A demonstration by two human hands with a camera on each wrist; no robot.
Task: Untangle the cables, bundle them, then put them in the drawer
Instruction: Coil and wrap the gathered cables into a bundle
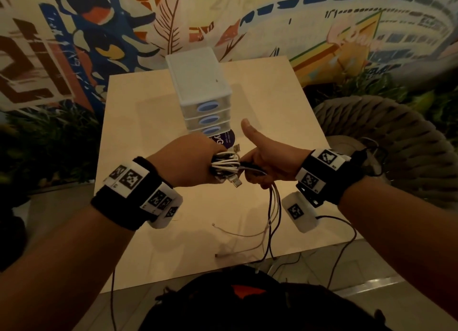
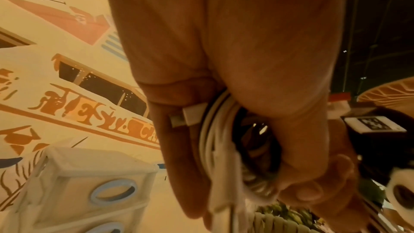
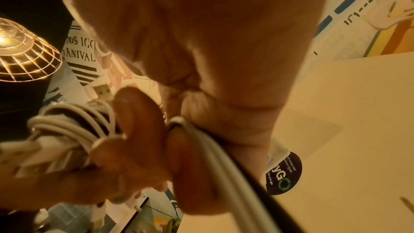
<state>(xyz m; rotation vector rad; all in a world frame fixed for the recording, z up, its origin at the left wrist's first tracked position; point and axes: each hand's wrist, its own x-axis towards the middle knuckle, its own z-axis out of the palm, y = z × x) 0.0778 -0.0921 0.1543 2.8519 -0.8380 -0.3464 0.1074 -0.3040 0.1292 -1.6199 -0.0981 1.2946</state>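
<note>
The scene is dim and warm, tinted amber throughout. In the right wrist view a glowing wire-cage ceiling lamp is the one visible light source, flaring at its bulb. The pale square wooden table catches most of the light and carries soft shadows. Wide-angle bending curves the painted mural wall at the edges. Both wrist views are soft, with the coiled white cables smeared, probably by motion. Corners fall to noisy black.

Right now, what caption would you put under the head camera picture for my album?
Left hand grips the coiled cable bundle; right hand holds its loose tails before closed drawers.
</note>
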